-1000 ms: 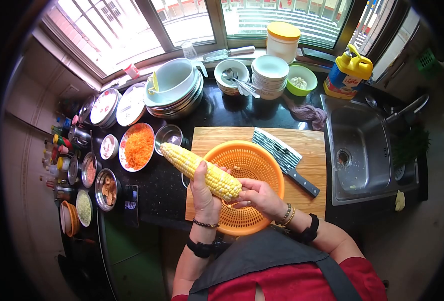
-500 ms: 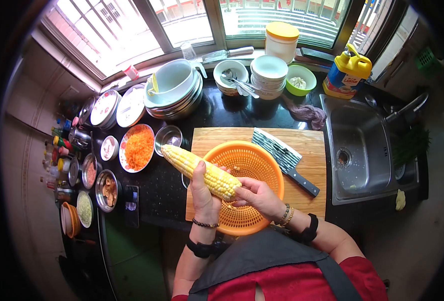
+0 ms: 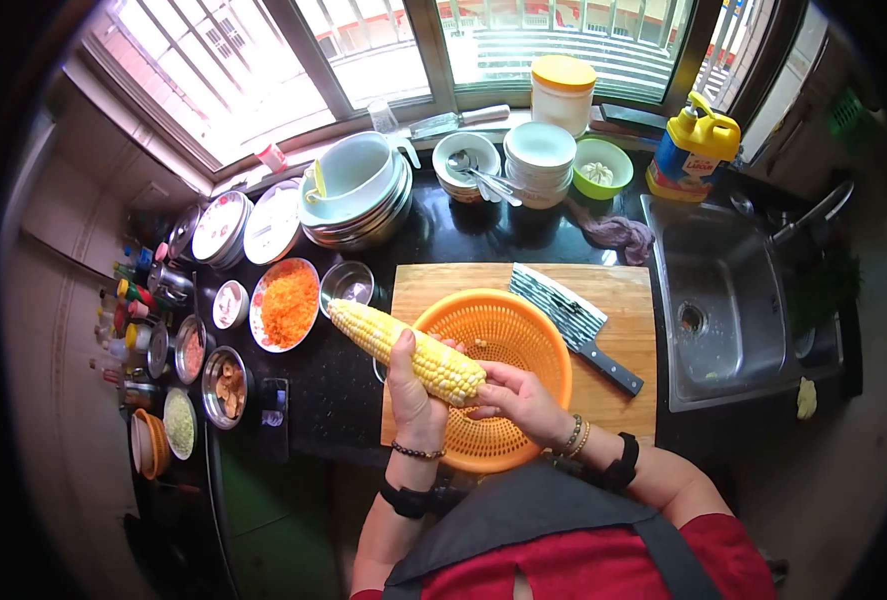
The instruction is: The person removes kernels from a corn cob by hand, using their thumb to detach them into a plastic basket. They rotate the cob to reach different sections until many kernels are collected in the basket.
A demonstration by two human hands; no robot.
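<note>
An ear of corn (image 3: 393, 345) with yellow kernels slants above an orange colander (image 3: 558, 350), its narrow end pointing up and left. My left hand (image 3: 418, 400) is wrapped round the ear's thick half, thumb on top. The fingers of my right hand (image 3: 518, 400) are closed at the thick end, pressed to the kernels there; the fingertips are partly hidden. A few loose kernels lie inside the colander. The colander sits on a wooden cutting board (image 3: 623, 315), and a cleaver (image 3: 566, 315) with a dark handle lies on the board to its right.
A plate of shredded carrot (image 3: 288, 305), an empty metal bowl (image 3: 348, 284) and a phone (image 3: 274, 415) are on the left. Stacked bowls (image 3: 540, 165) stand by the window, near a yellow detergent jug (image 3: 693, 155). A steel sink (image 3: 728, 300) is at the right.
The view has shifted slightly, so everything sits a little lower and to the right. Both hands keep the same hold on the ear, with only small finger movement.
</note>
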